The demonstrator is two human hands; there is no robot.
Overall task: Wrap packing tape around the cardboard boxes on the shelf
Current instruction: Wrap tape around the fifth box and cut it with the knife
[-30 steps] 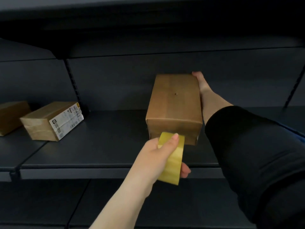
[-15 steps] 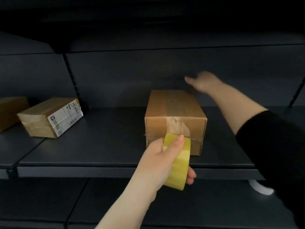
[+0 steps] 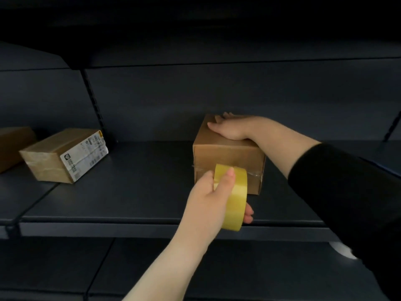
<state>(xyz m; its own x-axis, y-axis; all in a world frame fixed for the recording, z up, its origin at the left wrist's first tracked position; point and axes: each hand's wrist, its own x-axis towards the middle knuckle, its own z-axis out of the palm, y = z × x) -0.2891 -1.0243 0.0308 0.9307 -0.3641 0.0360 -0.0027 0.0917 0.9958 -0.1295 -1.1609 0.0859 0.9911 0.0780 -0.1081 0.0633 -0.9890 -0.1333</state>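
A brown cardboard box [image 3: 227, 158] lies flat on the dark shelf [image 3: 130, 192], right of centre. A band of clear tape crosses its front face. My right hand [image 3: 230, 129] rests palm down on the box's top, fingers straight and reaching to the far edge. My left hand [image 3: 209, 196] grips a yellow roll of packing tape [image 3: 235, 196] just in front of the box's front face, thumb over the roll's top and fingers through its core.
A second box [image 3: 63, 156] with a white label sits at the left of the shelf. A third brown box [image 3: 13, 144] lies at the far left edge. An upright slotted post [image 3: 93, 105] stands behind them. A lower shelf [image 3: 217, 268] runs below.
The box was tipped up on its front edge, then came down flat. My right hand let go at its far end, lifted, and now lies on the top. The tape roll stayed in front.
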